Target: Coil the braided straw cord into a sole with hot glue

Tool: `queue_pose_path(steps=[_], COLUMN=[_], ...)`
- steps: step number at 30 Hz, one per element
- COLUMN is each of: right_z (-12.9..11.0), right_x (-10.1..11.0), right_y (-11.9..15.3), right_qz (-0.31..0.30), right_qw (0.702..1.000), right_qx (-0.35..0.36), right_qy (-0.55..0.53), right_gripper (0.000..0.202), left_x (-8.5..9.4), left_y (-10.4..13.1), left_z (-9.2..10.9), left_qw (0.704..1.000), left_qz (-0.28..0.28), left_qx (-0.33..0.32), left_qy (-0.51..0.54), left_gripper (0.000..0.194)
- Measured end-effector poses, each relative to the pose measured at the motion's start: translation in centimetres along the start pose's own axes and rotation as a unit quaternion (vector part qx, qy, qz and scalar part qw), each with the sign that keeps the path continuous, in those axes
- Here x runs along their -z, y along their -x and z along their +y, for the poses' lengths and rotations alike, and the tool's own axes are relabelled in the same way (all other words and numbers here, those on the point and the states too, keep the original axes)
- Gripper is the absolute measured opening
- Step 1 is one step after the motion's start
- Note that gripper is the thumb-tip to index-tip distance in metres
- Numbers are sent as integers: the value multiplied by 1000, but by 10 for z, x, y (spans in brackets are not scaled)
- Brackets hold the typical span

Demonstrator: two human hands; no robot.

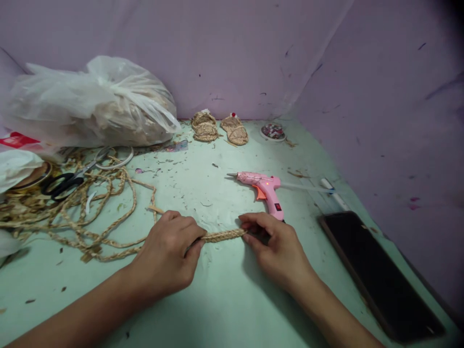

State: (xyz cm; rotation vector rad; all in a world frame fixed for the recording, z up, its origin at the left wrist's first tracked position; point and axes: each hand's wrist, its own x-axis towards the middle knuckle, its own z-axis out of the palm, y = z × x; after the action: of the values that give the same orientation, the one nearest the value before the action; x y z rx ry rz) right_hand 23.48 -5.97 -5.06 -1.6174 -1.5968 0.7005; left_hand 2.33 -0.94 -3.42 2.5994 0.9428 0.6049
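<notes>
A short run of braided straw cord (224, 236) stretches level between my hands, just above or on the pale green table. My left hand (172, 251) is closed on its left end, thumb pressed against the fingers. At the right end, my right hand (270, 241) pinches the cord between thumb and fingertips. Beyond my right hand lies a pink hot glue gun (263, 186), its nozzle pointing left and a clear glue stick out of its back. Loose loops of braided cord (108, 227) spread out to the left of my left hand.
Black-handled scissors (65, 186) lie on the cord pile beside a roll of tape (34, 179). A stuffed plastic bag (97, 104) fills the back left. Two small woven slippers (205, 126) and a dish of beads (273, 131) stand at the back. A phone (380, 275) lies at right.
</notes>
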Motion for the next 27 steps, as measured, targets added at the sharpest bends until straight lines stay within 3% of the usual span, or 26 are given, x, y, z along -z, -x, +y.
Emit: queue_pose_path(steps=[7,13,16,19,22,27], right_z=[-18,-22,-19,-17,-16,-15], right_x=[3,-4,-9,-10,-10,-10], right_y=[0,-1,-4,-6,-7,-6], right_qz=[-45,-43,-33,-30,-29,-25], right_qw=[990,977,981,985,986,986], right_qx=[70,124,134,123,122,122], right_qy=[111,168,137,115,109,112], right_gripper=[29,16,14,12,12,11], left_x=[1,-1,6,22,32,24], left_y=[-1,0,-3,-8,-10,-6], left_z=[1,1,-1,-6,-10,-6], left_qw=[1000,1000,997,977,958,976], left_qz=[-7,-10,-46,-103,-116,-103], left_qx=[5,13,49,133,212,185], left_qy=[-1,8,43,127,151,44], left_gripper=[17,16,15,18,23,19])
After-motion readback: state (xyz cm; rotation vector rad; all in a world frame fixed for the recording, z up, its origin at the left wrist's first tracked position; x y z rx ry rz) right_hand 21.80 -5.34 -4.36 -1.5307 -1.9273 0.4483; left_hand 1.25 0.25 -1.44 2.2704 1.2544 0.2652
